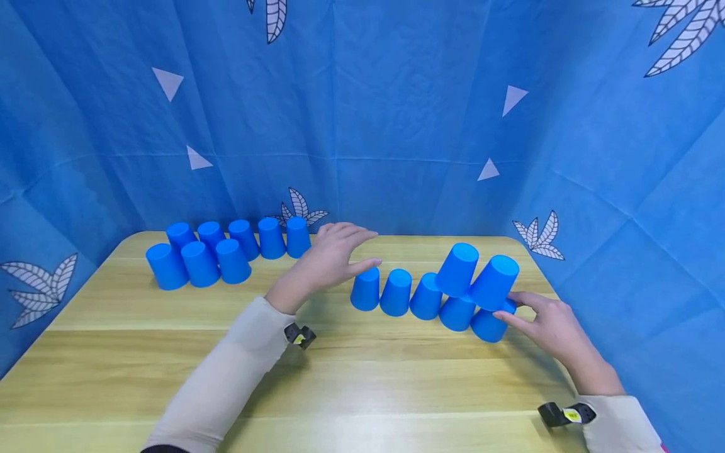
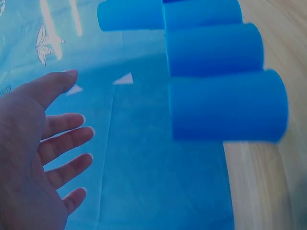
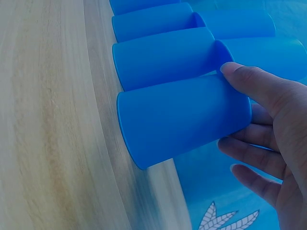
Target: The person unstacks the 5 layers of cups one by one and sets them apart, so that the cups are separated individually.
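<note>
Several blue cups stand upside down in a slanting row, the leftmost cup (image 1: 365, 290) near my left hand. Two more cups rest on the row's right part: one cup (image 1: 457, 269), and beside it the outer upper cup (image 1: 495, 282). My right hand (image 1: 552, 327) holds the row's rightmost cup (image 3: 177, 124) near its narrow top, thumb on the near side and fingers round the far side. Just above its thumb sits the outer upper cup's rim. My left hand (image 1: 334, 255) hovers by the leftmost cup, fingers spread and holding nothing.
At the back left, more upside-down blue cups stand in two rows: a longer back row (image 1: 272, 239) and a front row (image 1: 200, 264) of three. The wooden table (image 1: 362, 384) meets a blue patterned curtain (image 1: 396, 126) behind and at the right.
</note>
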A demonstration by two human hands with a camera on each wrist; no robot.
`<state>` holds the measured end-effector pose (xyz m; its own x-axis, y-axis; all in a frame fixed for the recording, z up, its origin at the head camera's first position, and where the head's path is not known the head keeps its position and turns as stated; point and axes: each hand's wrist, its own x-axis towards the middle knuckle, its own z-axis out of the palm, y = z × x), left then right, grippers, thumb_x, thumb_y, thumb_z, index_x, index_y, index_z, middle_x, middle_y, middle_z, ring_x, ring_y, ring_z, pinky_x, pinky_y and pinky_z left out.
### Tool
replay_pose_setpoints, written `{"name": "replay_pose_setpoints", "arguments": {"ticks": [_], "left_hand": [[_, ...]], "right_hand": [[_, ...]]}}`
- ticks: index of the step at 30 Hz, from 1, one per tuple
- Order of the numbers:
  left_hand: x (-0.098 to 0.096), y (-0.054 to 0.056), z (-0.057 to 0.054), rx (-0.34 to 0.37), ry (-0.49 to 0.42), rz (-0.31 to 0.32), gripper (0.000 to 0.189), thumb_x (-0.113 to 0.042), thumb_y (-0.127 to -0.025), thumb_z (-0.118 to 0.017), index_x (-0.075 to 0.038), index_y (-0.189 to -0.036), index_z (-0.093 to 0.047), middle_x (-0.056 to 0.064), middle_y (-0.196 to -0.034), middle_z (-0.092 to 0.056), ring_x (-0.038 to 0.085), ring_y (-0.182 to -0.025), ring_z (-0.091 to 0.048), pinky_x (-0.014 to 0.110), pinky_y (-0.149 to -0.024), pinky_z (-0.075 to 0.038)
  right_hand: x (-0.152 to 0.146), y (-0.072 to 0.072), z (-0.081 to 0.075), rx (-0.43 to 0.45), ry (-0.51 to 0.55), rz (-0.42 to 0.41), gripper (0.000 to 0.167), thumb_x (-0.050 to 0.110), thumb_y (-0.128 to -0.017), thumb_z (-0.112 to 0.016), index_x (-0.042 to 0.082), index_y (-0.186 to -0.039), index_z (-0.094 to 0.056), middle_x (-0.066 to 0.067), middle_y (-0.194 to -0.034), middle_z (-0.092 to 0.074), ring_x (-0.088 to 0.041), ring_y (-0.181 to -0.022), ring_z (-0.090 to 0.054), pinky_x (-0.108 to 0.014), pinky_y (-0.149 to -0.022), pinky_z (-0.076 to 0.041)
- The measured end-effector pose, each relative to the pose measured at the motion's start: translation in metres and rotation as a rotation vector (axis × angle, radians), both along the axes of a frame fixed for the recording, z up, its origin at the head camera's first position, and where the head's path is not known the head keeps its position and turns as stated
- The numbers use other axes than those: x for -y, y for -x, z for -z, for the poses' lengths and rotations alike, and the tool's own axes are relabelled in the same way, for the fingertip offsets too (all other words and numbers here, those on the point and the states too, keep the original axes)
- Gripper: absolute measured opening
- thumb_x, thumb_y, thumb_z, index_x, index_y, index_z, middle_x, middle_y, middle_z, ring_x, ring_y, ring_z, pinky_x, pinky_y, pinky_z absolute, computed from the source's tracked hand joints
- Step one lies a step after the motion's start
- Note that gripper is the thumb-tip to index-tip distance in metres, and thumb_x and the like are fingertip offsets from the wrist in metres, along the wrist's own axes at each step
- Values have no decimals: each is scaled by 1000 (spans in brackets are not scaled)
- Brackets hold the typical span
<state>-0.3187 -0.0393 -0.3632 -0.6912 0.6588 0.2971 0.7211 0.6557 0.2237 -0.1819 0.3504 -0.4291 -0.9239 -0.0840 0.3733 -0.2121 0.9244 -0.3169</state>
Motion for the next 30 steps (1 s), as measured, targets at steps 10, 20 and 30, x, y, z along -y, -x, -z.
{"name": "replay_pose_setpoints", "arguments": {"ticks": [10,20,30], "left_hand": [[-50,-8,-18,-21,63,124,61,-57,-95,-53,-21,-144,-50,1,-142,-53,24,-134,-41,50,-107,-30],[-101,-16,-28,-42,143,157,67,-61,-93,-52,-24,-149,-44,-3,-145,-49,20,-136,-38,46,-108,-29],[-139,-17,-26,-49,245,125,71,-66,-93,-46,-29,-152,-36,-6,-150,-43,18,-139,-34,45,-108,-29]], "right_hand": [[0,1,0,-11,-10,0,46,35,-82,-79,0,-111,-71,-20,-100,-72,-9,-51,-42,-28,-51,-39],[0,1,-1,6,-7,2,48,36,-83,-79,-1,-112,-70,-21,-102,-71,-10,-54,-46,-32,-56,-45],[-1,1,0,-21,-16,-13,46,34,-81,-80,-1,-109,-71,-20,-99,-72,-11,-57,-51,-37,-58,-49]]}}
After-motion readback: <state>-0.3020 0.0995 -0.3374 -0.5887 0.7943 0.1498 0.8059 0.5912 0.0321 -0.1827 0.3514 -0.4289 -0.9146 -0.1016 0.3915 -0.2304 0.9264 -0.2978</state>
